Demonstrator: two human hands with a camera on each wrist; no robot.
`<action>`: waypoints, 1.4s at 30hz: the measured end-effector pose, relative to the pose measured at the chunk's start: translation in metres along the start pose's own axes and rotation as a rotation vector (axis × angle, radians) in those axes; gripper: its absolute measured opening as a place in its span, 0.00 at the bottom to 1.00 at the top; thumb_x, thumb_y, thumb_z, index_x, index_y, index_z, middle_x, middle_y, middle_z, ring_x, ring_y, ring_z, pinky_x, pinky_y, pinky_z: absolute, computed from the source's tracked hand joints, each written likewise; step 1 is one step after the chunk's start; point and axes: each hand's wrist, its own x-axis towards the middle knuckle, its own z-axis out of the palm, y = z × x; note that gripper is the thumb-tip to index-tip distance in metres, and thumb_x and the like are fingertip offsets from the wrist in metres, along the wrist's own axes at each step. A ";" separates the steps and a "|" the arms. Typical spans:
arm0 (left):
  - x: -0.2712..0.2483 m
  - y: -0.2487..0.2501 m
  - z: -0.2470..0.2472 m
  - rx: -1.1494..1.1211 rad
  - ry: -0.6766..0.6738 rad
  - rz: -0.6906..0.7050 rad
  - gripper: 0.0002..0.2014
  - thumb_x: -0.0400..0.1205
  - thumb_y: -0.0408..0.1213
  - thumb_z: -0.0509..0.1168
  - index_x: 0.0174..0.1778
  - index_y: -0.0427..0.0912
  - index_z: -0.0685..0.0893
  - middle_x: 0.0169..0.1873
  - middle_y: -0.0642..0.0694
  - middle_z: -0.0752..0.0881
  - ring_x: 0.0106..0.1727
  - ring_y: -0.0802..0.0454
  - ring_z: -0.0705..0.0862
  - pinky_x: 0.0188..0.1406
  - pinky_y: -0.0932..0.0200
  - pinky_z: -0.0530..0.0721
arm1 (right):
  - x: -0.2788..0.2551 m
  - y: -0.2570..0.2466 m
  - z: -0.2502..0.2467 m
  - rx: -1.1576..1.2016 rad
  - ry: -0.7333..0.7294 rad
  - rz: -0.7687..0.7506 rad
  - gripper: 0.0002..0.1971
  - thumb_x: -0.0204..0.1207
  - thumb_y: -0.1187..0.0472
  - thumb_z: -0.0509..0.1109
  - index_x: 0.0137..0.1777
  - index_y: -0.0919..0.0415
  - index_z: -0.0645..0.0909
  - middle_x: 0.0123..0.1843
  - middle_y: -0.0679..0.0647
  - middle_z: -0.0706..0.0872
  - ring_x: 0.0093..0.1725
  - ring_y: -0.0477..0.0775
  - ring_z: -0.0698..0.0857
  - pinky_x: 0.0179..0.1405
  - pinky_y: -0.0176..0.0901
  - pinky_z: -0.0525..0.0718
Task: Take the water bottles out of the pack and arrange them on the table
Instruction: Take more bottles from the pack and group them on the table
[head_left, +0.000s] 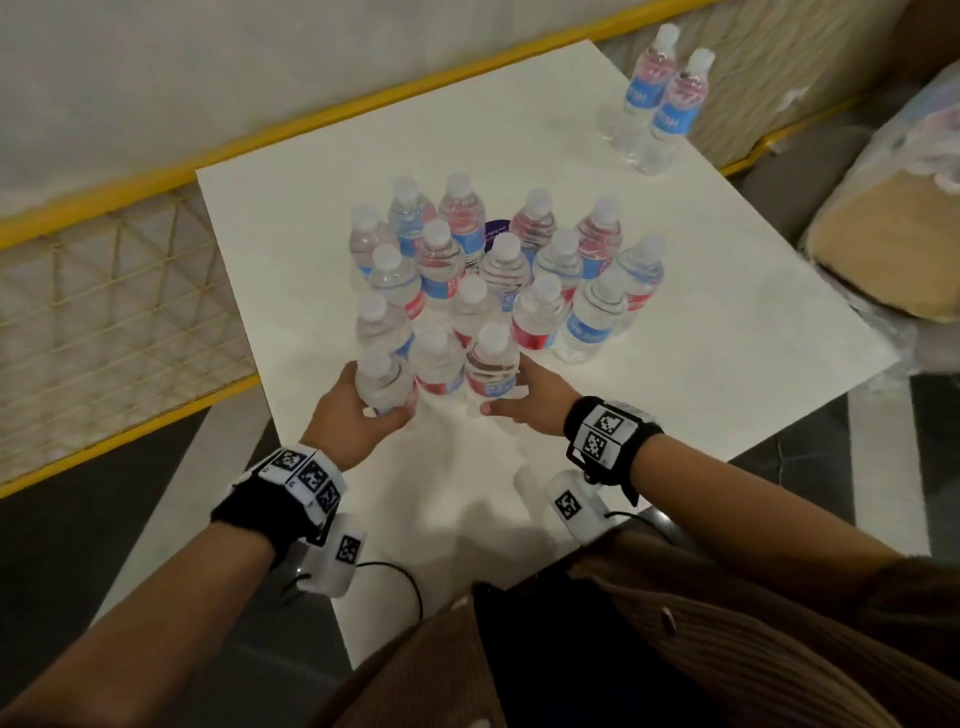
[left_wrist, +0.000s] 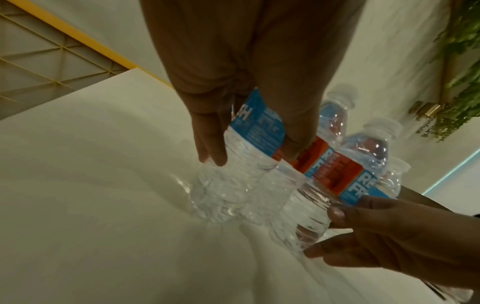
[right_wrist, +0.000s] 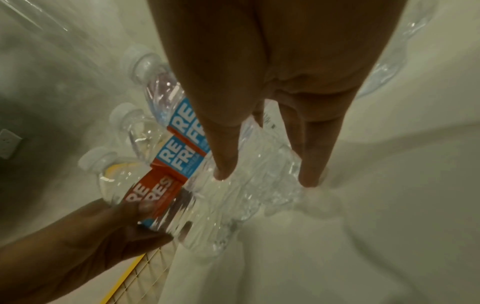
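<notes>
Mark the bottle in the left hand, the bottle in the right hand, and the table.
left-hand bottle (head_left: 384, 384): head view, clear shoulder under the cap.
right-hand bottle (head_left: 491, 369): head view, clear shoulder under the cap.
table (head_left: 291, 218): head view, bare white top at far left.

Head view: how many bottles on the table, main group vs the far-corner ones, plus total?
Bottles in the main group: 17, with the two nearest in the grip of the left hand and the right hand
Bottles at the far corner: 2
Total: 19 bottles
</notes>
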 end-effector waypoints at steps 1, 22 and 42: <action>0.003 0.001 -0.001 -0.004 0.028 -0.003 0.28 0.72 0.38 0.76 0.66 0.45 0.73 0.54 0.50 0.81 0.53 0.52 0.81 0.53 0.61 0.74 | 0.001 -0.001 0.004 0.016 0.016 -0.002 0.47 0.64 0.44 0.79 0.80 0.46 0.58 0.75 0.52 0.76 0.70 0.57 0.77 0.65 0.59 0.81; 0.015 0.142 0.073 0.701 0.204 0.886 0.28 0.74 0.46 0.69 0.70 0.45 0.74 0.75 0.37 0.68 0.79 0.36 0.59 0.75 0.30 0.61 | -0.002 0.033 -0.077 0.112 0.400 0.113 0.36 0.71 0.54 0.77 0.76 0.55 0.65 0.71 0.59 0.78 0.69 0.59 0.78 0.68 0.51 0.76; 0.052 0.208 0.054 0.949 -0.260 0.365 0.16 0.78 0.24 0.58 0.60 0.34 0.82 0.57 0.35 0.81 0.56 0.37 0.82 0.54 0.48 0.82 | -0.004 0.029 -0.074 -0.124 0.122 0.145 0.30 0.70 0.53 0.77 0.70 0.58 0.72 0.68 0.59 0.80 0.64 0.59 0.81 0.60 0.43 0.76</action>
